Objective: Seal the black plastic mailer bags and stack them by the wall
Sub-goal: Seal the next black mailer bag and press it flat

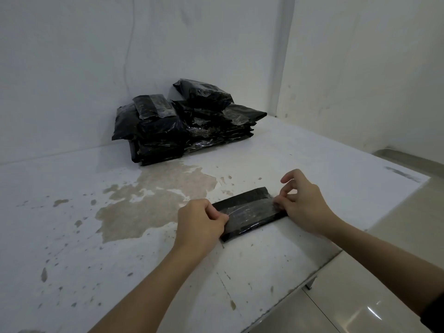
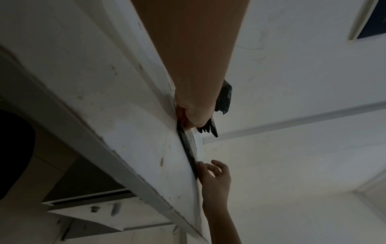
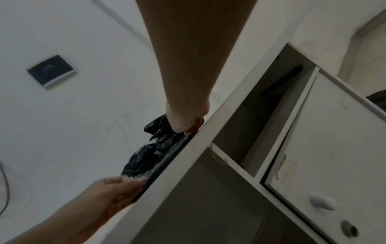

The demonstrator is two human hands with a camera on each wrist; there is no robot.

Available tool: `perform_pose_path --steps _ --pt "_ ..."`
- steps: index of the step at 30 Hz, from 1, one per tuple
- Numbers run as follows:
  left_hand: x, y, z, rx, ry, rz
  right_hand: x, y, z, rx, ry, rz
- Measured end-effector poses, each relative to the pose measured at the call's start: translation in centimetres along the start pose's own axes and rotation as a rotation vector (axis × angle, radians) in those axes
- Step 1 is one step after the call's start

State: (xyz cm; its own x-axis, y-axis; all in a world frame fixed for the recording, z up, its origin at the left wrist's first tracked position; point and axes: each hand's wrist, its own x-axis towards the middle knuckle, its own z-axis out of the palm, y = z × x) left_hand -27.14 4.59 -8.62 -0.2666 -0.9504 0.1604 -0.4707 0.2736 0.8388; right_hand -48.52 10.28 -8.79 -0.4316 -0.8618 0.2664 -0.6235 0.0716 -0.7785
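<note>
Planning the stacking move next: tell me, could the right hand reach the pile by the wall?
Probably yes: bare table lies between the right hand and the pile, though it now pinches the mailer.

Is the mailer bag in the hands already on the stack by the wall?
No, the mailer bag lies flat on the table, apart from the stack.

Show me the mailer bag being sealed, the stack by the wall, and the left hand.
mailer bag (image 1: pixel 249 210), head view, on its shiny taped middle.
stack (image 1: pixel 192 123), head view, on the pile's centre.
left hand (image 1: pixel 200 219), head view, on the back of the hand.
</note>
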Motion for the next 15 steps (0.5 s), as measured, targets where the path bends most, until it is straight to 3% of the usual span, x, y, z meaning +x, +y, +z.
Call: perform_pose_path --steps 3,7,11,13,15 --pt "-0.4 0.0 0.3 0.028 0.01 0.05 -0.6 0.2 0.6 -0.143 0.033 -0.204" --pt "-0.8 0.1 0.5 0.135 0.016 0.149 -0.8 0.3 1.1 -0.533 0.112 -0.352" --pt "-1.3 0.2 0.4 0.404 0.059 0.463 -0.4 0.9 1.3 -0.783 0.146 -0.582" --pt "-1.2 0.1 0.4 0.474 0.066 0.6 -0.3 0.4 1.2 -0.846 0.058 -0.541" --pt "-1.1 0.1 0.3 0.457 0.059 0.587 -0.5 -0.2 1.0 -0.868 -0.046 -0.427"
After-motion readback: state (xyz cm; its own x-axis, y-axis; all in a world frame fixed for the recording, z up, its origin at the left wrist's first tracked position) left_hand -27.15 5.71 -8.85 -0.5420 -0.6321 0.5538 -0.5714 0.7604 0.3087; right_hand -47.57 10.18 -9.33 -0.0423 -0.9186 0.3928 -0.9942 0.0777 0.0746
